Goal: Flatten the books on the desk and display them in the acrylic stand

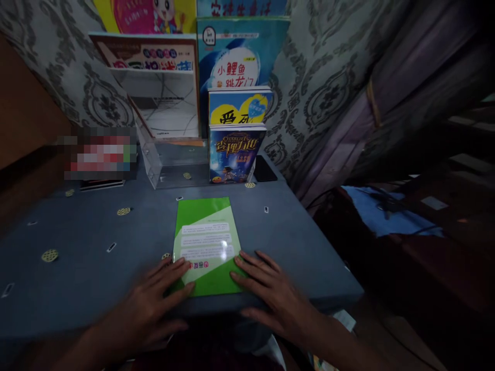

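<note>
A green book lies flat near the front edge of the table, its printed text upside down to me. My left hand rests with fingers stretched over the book's lower left corner. On the lower right side, my right hand touches the book with its fingers spread. Neither hand is wrapped round anything. Behind the book stands a clear acrylic rack with books in tiers. Its right front slot holds a dark blue book, with a yellow and blue book behind that.
The table has a grey patterned cloth. Further books stand in the rack's left side. A blurred stack of books lies at the back left. A dark flat object sits right of the rack. Curtains hang behind.
</note>
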{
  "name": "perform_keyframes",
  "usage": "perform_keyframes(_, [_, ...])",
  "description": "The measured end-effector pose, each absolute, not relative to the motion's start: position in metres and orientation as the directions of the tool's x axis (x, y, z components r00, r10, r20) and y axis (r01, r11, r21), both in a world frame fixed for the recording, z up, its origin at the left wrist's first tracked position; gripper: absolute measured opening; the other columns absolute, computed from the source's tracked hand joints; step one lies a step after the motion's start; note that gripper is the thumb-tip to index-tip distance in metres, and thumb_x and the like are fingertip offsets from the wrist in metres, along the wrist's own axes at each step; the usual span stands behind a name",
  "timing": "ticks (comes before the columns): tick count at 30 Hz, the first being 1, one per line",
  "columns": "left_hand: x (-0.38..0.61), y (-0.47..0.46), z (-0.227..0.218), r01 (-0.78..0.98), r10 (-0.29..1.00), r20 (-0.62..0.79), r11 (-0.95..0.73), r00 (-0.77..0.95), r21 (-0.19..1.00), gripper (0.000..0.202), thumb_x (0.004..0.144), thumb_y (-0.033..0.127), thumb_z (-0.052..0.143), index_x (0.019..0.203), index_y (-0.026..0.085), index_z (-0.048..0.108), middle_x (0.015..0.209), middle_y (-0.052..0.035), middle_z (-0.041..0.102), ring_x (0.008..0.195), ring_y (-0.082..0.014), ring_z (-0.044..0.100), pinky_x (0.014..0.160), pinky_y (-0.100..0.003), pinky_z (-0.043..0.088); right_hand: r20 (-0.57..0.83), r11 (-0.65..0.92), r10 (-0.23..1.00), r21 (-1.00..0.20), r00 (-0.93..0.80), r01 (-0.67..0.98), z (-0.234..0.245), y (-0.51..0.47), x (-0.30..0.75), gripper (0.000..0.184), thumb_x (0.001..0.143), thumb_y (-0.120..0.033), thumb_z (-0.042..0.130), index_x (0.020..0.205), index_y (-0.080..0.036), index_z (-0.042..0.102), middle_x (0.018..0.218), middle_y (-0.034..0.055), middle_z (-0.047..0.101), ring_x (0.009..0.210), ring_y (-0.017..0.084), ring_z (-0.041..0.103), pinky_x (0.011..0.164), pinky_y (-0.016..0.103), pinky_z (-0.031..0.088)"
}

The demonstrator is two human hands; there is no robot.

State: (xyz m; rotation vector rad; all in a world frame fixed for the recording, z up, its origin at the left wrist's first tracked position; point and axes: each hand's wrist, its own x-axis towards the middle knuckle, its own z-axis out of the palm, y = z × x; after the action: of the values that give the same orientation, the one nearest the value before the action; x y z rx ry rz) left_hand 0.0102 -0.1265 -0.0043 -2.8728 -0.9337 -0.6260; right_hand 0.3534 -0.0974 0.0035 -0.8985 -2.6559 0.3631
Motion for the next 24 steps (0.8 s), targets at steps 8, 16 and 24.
perform_keyframes(8, [0.015, -0.161, -0.020, 0.583, 0.479, 0.497, -0.810, 0.724, -0.068, 0.038, 0.096, 0.010, 0.047, 0.129, 0.017, 0.065, 0.140, -0.0138, 0.065, 0.142, -0.0255, 0.051, 0.116, -0.044, 0.048, 0.519, 0.818, 0.569, -0.274, -0.638, 0.506, -0.039, -0.128, 0.354, 0.040, 0.100, -0.018, 0.049, 0.133, -0.031, 0.067, 0.126, 0.0045, 0.075, 0.124, 0.025, 0.067, 0.104, 0.047, 0.057])
perform_keyframes(16, [0.012, -0.164, 0.016, 0.544, 0.473, 0.440, -0.838, 0.763, -0.042, 0.041, 0.102, 0.007, 0.037, 0.134, 0.012, 0.062, 0.135, -0.0101, 0.069, 0.141, -0.0217, 0.052, 0.120, -0.041, 0.044, 0.550, 0.835, 0.508, -0.502, -0.663, 0.223, 0.013, -0.112, 0.351, 0.037, 0.102, -0.016, 0.053, 0.135, -0.025, 0.065, 0.112, 0.0089, 0.079, 0.108, 0.022, 0.073, 0.084, 0.036, 0.065])
perform_keyframes(24, [0.015, -0.124, 0.067, 0.529, 0.639, 0.558, -0.763, 0.529, 0.372, 0.037, 0.105, 0.035, 0.051, 0.139, 0.026, 0.057, 0.120, -0.0059, 0.076, 0.114, -0.0219, 0.071, 0.102, -0.041, 0.059, 0.636, 0.751, 0.597, -0.657, -0.488, 0.063, 0.028, -0.072, 0.342, 0.034, 0.099, -0.027, 0.063, 0.131, -0.036, 0.068, 0.109, 0.0038, 0.079, 0.101, 0.024, 0.075, 0.085, 0.043, 0.065])
